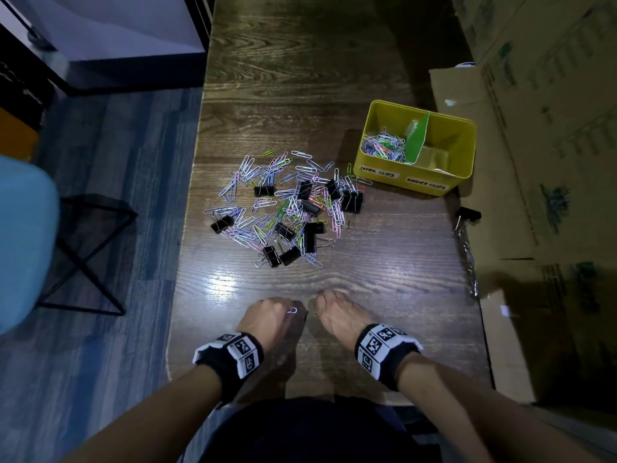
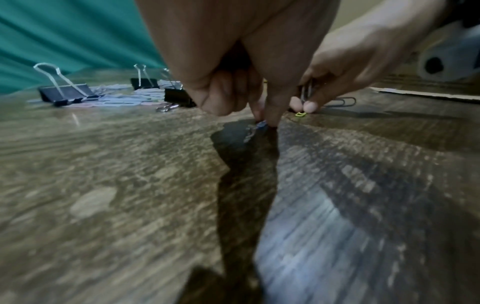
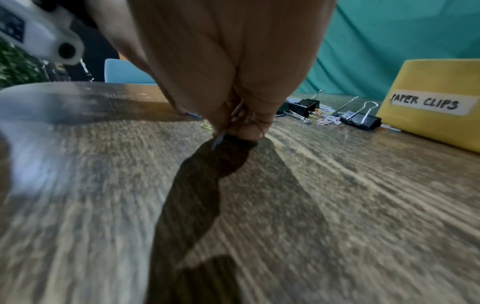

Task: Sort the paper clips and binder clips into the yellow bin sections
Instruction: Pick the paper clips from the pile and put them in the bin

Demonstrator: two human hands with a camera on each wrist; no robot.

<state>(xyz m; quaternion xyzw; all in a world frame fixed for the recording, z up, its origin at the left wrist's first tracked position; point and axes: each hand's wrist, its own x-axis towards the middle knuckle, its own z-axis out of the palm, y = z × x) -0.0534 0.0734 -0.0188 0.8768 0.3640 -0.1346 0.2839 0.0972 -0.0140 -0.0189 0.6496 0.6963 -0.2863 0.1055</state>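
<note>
A mixed pile of coloured paper clips (image 1: 263,208) and black binder clips (image 1: 312,235) lies mid-table. Behind it to the right stands the yellow bin (image 1: 402,178) with a green divider (image 1: 417,138). Its left section, labelled for paper clips, holds several paper clips (image 1: 384,147). Near the table's front edge my left hand (image 1: 293,312) pinches a bluish paper clip (image 2: 257,126) against the wood. Just beside it, my right hand (image 1: 319,304) grips a few paper clips (image 3: 235,121) between thumb and fingers. A yellow-green clip (image 2: 300,114) lies on the table between the hands.
Cardboard boxes (image 1: 534,162) line the table's right edge. A lone binder clip (image 1: 467,215) and a metal chain (image 1: 469,262) lie next to them. A blue chair (image 1: 23,242) and a black wire stool (image 1: 90,255) stand on the floor to the left.
</note>
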